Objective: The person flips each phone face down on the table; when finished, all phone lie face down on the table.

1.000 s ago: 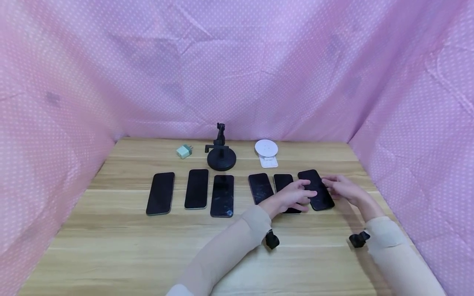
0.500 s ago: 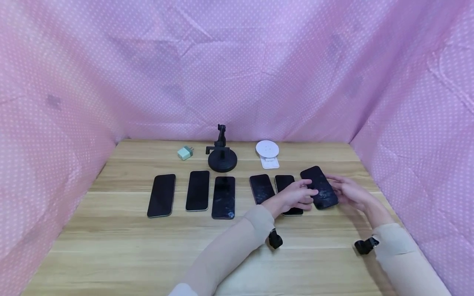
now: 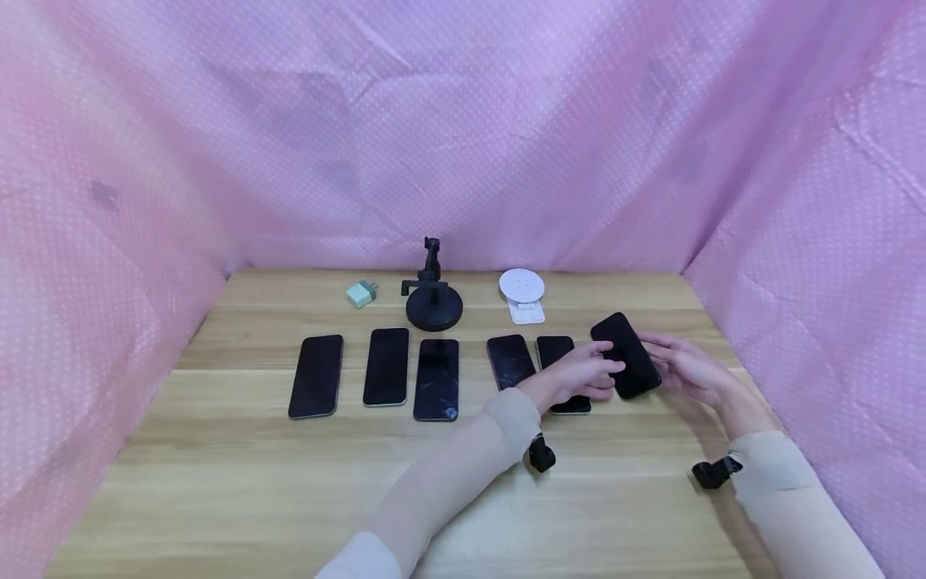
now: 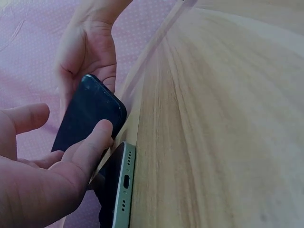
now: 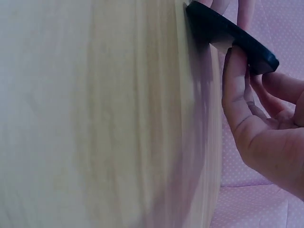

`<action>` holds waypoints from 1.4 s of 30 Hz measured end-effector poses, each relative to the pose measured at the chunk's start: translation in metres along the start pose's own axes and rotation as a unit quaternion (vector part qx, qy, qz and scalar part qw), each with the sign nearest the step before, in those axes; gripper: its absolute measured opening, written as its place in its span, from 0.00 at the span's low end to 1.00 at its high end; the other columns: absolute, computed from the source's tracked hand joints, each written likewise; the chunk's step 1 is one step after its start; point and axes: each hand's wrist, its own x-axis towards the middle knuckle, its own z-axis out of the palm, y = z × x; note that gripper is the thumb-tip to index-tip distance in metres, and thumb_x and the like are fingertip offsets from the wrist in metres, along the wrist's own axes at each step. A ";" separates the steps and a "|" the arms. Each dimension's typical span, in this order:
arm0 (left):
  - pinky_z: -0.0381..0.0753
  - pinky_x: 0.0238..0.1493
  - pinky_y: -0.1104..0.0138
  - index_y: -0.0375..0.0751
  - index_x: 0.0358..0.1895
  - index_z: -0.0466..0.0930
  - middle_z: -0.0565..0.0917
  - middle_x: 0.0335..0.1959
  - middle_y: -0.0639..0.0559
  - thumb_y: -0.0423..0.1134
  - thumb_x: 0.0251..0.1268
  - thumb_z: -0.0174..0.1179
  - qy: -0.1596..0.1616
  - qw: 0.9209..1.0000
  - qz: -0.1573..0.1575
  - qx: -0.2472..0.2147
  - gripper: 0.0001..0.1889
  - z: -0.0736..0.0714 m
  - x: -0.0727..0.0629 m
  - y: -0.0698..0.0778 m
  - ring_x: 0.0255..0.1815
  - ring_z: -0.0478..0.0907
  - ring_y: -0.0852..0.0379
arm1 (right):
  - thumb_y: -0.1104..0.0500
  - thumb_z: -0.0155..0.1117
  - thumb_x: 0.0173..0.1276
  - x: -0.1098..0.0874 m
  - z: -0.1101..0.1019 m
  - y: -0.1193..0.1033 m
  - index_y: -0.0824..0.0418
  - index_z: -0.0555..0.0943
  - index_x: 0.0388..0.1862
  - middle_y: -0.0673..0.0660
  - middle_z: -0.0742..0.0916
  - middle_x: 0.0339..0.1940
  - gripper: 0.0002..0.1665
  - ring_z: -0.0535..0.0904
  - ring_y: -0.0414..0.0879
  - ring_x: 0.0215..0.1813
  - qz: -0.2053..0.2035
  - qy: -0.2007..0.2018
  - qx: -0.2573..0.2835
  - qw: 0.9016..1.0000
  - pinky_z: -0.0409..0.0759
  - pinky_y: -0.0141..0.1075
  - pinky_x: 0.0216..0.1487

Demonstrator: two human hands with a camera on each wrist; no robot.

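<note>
Head cam, L to R: phone #1 (image 3: 316,376), mint adapter (image 3: 359,294) set back, phone #2 (image 3: 387,367), blk stand (image 3: 434,310) behind phone #3 (image 3: 436,379), then phone #4 (image 3: 510,362), wht disc stand (image 3: 522,285) behind it, & phone #5 (image 3: 555,348), #4 & #5 both part-hidden by L hand/wrist. L hand (image 3: 579,373), fingers apart, is over #5 next to tilted phone #6 (image 3: 631,352); can't tell if it touches. R hand (image 3: 687,370) grips #6's R side, raised off tabletop (image 3: 289,490), some fingers hidden beneath, R sleeve (image 3: 796,498) cut off at frame edge.
</note>
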 end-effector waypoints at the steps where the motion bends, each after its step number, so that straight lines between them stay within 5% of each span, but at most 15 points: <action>1: 0.83 0.56 0.50 0.42 0.77 0.62 0.74 0.67 0.41 0.36 0.70 0.64 0.000 1.000 0.000 -0.001 0.35 0.000 0.001 0.001 0.59 0.79 0.38 | 0.54 0.46 0.85 0.001 0.000 0.000 0.73 0.44 0.81 0.42 0.84 0.56 0.39 0.82 0.38 0.55 -0.004 0.001 0.003 1.000 0.83 0.37 0.55; 5: 0.83 0.55 0.48 0.44 0.78 0.60 0.71 0.70 0.43 0.36 0.71 0.63 -0.006 1.000 -0.006 -0.011 0.35 0.000 0.006 0.001 0.59 0.78 0.37 | 0.57 0.48 0.85 0.002 0.001 0.005 0.70 0.52 0.81 0.45 0.87 0.54 0.34 0.84 0.41 0.53 -0.019 0.006 0.021 1.000 0.84 0.38 0.53; 12: 0.82 0.56 0.46 0.48 0.81 0.54 0.63 0.75 0.37 0.40 0.73 0.63 0.000 1.000 -0.005 -0.027 0.38 0.005 0.006 0.004 0.60 0.76 0.31 | 0.59 0.49 0.84 0.000 0.007 0.008 0.73 0.48 0.80 0.45 0.87 0.54 0.36 0.83 0.42 0.54 -0.040 -0.003 0.009 0.999 0.84 0.39 0.54; 22: 0.82 0.55 0.44 0.51 0.80 0.58 0.77 0.62 0.35 0.40 0.76 0.59 -0.021 0.999 0.010 -0.046 0.33 0.002 0.004 0.006 0.56 0.79 0.30 | 0.56 0.51 0.83 0.006 0.019 0.006 0.74 0.44 0.80 0.66 0.75 0.71 0.41 0.80 0.49 0.61 -0.019 -0.041 -0.039 0.998 0.80 0.47 0.61; 29: 0.84 0.51 0.45 0.41 0.72 0.67 0.83 0.49 0.33 0.32 0.76 0.57 -0.015 0.997 0.042 -0.060 0.24 -0.001 0.002 0.008 0.54 0.81 0.30 | 0.57 0.51 0.83 0.007 0.024 -0.006 0.72 0.48 0.81 0.77 0.64 0.74 0.39 0.77 0.54 0.64 -0.014 -0.049 -0.101 0.994 0.79 0.49 0.62; 42: 0.82 0.54 0.43 0.34 0.70 0.68 0.82 0.55 0.31 0.34 0.72 0.61 0.003 0.998 0.033 -0.057 0.26 -0.006 -0.003 0.006 0.54 0.82 0.33 | 0.55 0.47 0.84 0.014 0.022 -0.011 0.76 0.47 0.79 0.80 0.60 0.75 0.39 0.63 0.67 0.73 0.019 -0.027 -0.108 0.994 0.77 0.53 0.64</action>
